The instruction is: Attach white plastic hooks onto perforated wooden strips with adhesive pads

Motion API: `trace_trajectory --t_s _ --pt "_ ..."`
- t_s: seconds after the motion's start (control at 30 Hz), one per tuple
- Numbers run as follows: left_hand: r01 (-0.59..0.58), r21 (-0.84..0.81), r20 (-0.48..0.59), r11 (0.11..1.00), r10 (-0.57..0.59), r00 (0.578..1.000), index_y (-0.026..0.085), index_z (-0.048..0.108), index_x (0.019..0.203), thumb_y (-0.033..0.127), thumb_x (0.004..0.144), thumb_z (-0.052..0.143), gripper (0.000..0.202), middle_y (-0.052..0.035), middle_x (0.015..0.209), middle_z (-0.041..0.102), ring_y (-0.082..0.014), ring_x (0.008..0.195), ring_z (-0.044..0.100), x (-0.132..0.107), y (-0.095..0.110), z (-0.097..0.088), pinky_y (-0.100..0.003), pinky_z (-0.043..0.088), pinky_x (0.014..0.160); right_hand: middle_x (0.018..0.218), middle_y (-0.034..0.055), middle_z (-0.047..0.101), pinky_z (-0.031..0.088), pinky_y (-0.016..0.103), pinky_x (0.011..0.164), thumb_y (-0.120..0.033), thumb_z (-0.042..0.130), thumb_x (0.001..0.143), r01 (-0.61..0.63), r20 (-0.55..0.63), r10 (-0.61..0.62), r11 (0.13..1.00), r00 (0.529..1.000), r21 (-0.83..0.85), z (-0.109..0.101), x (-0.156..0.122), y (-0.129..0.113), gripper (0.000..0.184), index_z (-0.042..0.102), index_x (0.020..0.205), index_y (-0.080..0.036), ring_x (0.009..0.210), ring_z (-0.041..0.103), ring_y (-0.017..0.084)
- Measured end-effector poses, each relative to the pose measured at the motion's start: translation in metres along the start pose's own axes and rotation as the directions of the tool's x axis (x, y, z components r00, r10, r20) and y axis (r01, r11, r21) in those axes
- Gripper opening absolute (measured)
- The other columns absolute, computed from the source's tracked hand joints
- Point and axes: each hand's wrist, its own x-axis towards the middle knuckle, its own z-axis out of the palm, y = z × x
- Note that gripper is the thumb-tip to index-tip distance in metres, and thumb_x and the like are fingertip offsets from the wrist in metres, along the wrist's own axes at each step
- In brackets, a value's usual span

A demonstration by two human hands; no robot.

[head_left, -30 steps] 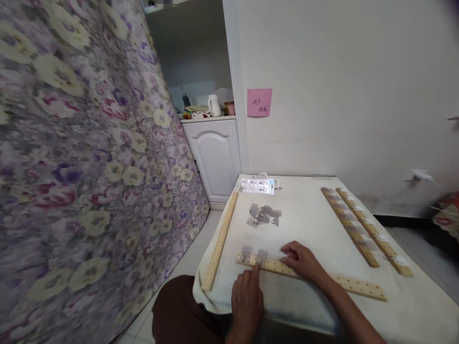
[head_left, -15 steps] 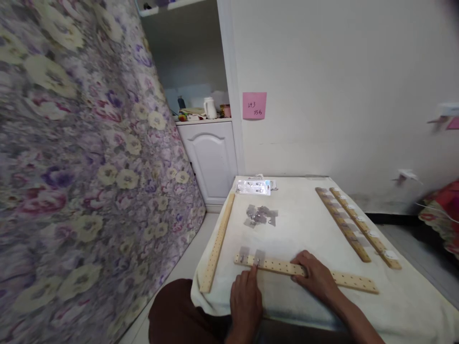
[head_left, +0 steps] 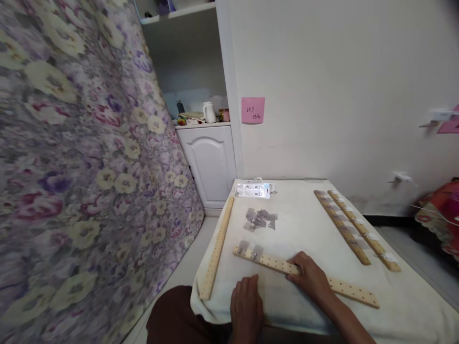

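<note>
My right hand point(head_left: 311, 277) is closed around the middle of a light wooden strip point(head_left: 274, 263) with rows of holes, which lies slanted across the near part of the table. Two small clear plastic squares with metal bits point(head_left: 256, 252) sit at the strip's left end. Below that end, my left hand point(head_left: 246, 303) rests on the cloth near the table's front edge, apart from the strip. Its fingers lie forward, holding nothing I can see. Beyond the strip is a loose pile of similar clear pieces point(head_left: 260, 219).
A second holed strip point(head_left: 217, 251) lies along the table's left side. Two browner strips point(head_left: 342, 224) with clear and white pieces lie at the right. Flat clear packaging point(head_left: 253, 190) is at the back. A floral curtain point(head_left: 89, 167) hangs left; a wall point(head_left: 322, 95) stands behind.
My left hand has drawn back from the metal bit on the strip towards the table's front edge. The strip has turned slightly, its right end nearer me, still in my right hand.
</note>
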Motion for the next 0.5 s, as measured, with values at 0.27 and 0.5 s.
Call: trace_trajectory --t_s 0.27,0.5 --pt "0.075 -0.001 0.28 0.997 -0.072 0.957 0.019 0.056 0.116 0.014 0.086 0.038 0.035 -0.0078 0.103 0.063 -0.0194 0.095 0.06 0.023 -0.005 -0.008 -0.03 0.046 0.082 0.093 0.0044 0.059 0.04 0.03 0.08 -0.024 0.06 0.067 -0.053 -0.056 0.052 0.998 0.997 -0.016 0.022 0.012 -0.023 0.017 0.063 0.084 -0.022 0.094 0.054 0.023" --pt "0.15 -0.146 0.345 0.978 -0.092 0.934 0.023 0.06 0.099 0.022 0.092 0.032 0.029 -0.0024 0.09 0.067 -0.0144 0.088 0.062 0.042 -0.006 -0.016 -0.023 0.045 0.077 0.094 0.0035 0.061 0.041 0.03 0.079 -0.025 0.064 0.065 -0.026 -0.095 0.026 1.0 0.995 0.01 0.038 0.017 -0.022 0.022 0.062 0.086 -0.024 0.094 0.055 0.023"
